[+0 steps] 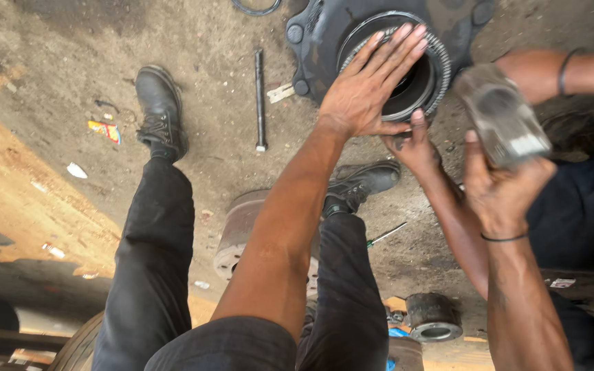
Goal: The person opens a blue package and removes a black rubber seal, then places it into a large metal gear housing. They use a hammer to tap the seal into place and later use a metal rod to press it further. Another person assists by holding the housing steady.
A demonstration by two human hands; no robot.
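A dark wheel hub (324,34) lies on the dirt ground, with a toothed ring (440,58) around its open bore. My left hand (369,86) rests flat, palm down and fingers spread, on the near side of that ring. My right hand (500,189) is raised to the right of the hub and grips a blurred grey metal block (500,113). A co-worker's hand (414,145) touches the hub's lower rim just below my left hand. Another co-worker's forearm (586,72) with a dark wristband reaches in from the right behind the block.
A steel rod (260,99) lies left of the hub. A brake drum (238,230) sits under my legs between my black boots (161,110). A short metal sleeve (433,319), a thin screwdriver (386,235) and a tyre (77,347) are nearby. A co-worker in dark clothes (582,206) is at the right.
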